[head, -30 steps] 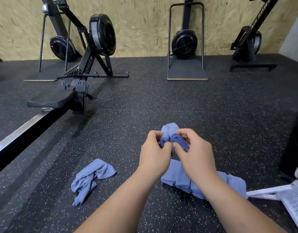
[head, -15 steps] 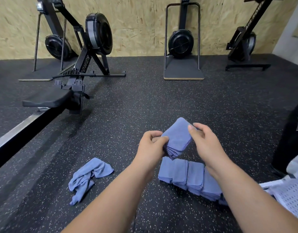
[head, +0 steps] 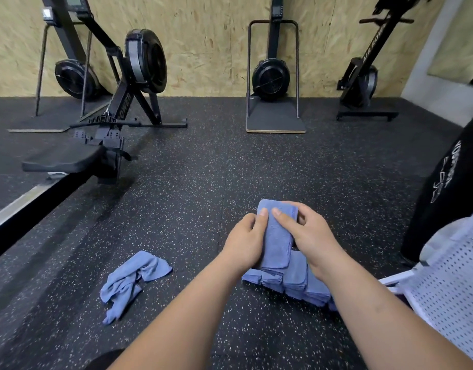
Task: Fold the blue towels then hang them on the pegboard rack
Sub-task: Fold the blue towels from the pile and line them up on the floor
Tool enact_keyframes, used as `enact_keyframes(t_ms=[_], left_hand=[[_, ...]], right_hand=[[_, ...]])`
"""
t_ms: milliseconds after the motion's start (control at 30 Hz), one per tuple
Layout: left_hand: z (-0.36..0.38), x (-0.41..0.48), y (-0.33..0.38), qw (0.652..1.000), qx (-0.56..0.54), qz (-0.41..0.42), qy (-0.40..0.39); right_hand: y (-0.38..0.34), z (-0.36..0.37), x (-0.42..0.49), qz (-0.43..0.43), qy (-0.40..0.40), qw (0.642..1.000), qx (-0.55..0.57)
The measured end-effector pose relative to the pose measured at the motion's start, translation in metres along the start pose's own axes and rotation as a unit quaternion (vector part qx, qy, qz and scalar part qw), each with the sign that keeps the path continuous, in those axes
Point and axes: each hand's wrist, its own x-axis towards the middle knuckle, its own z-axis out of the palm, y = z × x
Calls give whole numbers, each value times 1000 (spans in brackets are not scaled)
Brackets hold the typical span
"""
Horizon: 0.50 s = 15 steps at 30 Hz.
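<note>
A folded blue towel point(head: 276, 237) stands upright between my hands, just above the floor. My left hand point(head: 246, 243) grips its left edge with the thumb on its face. My right hand point(head: 307, 236) grips the right edge, thumb also on the face. Below it a row of several folded blue towels point(head: 296, 283) lies on the speckled floor, partly hidden by my right forearm. One crumpled blue towel point(head: 134, 281) lies on the floor to the left. The white pegboard rack point(head: 449, 284) sits at the lower right.
A rowing machine point(head: 107, 140) with its rail and seat stretches along the left. Upright rowers point(head: 272, 78) stand against the wooden back wall. A black bag-like object point(head: 446, 193) stands at the right edge, next to the pegboard.
The towel in my hands has gone from a loose bundle to a flat folded rectangle. It has been turned upright and lowered toward the row of folded towels.
</note>
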Motion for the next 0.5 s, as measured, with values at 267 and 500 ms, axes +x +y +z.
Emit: enact_keyframes(t_ms=[267,500], left_hand=[[9,-21,-10,996,32,34,77],[17,-28,-37,997,80,-11,5]], right_hand=[[0,-2,-38,52,-31,998,25],[29,-9,-43,101,-16,995,-6]])
